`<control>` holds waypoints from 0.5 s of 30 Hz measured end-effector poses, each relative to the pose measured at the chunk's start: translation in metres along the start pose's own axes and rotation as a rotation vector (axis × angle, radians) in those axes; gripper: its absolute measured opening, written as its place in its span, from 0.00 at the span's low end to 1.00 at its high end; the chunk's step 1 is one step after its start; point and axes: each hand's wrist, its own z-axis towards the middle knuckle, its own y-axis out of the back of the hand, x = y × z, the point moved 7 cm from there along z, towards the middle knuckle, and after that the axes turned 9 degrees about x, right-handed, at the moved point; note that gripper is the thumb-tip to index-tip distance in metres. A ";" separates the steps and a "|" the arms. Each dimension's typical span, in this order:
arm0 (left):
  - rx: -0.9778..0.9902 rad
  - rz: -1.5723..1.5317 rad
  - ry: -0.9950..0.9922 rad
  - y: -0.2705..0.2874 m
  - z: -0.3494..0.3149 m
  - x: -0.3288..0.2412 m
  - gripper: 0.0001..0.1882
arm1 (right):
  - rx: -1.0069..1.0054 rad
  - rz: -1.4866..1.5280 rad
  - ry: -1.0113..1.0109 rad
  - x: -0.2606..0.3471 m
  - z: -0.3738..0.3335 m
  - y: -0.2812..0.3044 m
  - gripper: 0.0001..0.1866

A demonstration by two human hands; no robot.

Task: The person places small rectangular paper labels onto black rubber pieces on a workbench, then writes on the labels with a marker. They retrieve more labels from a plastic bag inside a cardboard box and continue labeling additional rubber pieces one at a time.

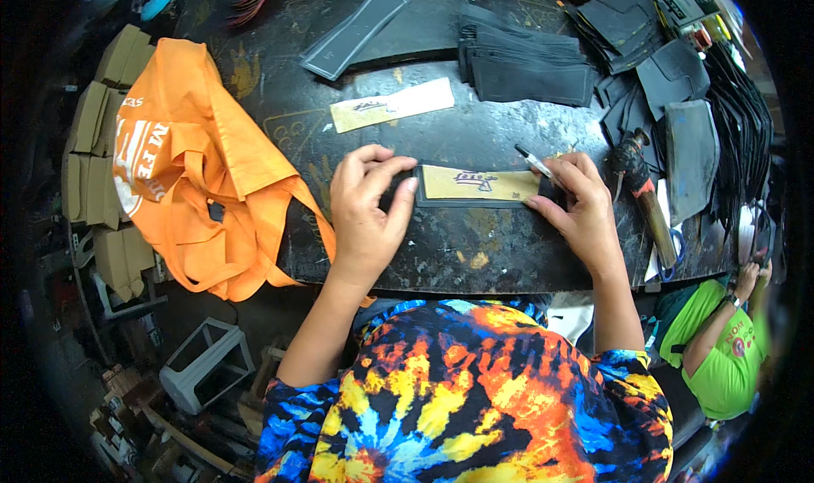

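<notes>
A tan card template (479,184) with handwriting on it lies on a slightly larger black leather-like panel (437,203), near the table's front edge. My left hand (369,207) is at the panel's left end, its thumb and forefinger bent and touching that edge. In my right hand (585,203) a slim pen (532,158) is held between the fingers, its dark end pointing up and left. The right thumb rests at the template's right end. Farther back lies another pale template (393,105), with handwriting on it too.
An orange cloth bag (203,169) covers the table's left side. Black panels (530,63) are stacked at the back; a framed black strip (356,32) lies left of them. On the right are a hammer (651,203), blue-handled scissors (674,258) and more black pieces (674,80). A person in green (721,347) sits at right.
</notes>
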 end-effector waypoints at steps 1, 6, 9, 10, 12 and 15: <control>0.013 0.037 -0.008 -0.001 0.000 -0.001 0.12 | 0.006 0.015 -0.016 -0.002 0.001 -0.001 0.24; 0.019 0.092 -0.016 -0.002 0.000 -0.002 0.12 | -0.014 0.007 0.102 -0.003 0.003 0.001 0.26; 0.021 0.087 -0.012 -0.003 0.000 -0.002 0.12 | -0.006 0.021 0.085 -0.008 0.001 0.001 0.28; 0.017 0.097 -0.018 -0.003 0.001 -0.003 0.12 | 0.010 0.033 0.047 -0.011 0.000 0.000 0.28; 0.021 0.128 -0.020 -0.003 0.001 -0.005 0.14 | 0.011 0.057 0.053 -0.010 0.000 0.000 0.28; 0.033 0.133 -0.001 -0.003 0.001 -0.005 0.17 | 0.002 0.043 0.064 -0.008 0.001 0.001 0.27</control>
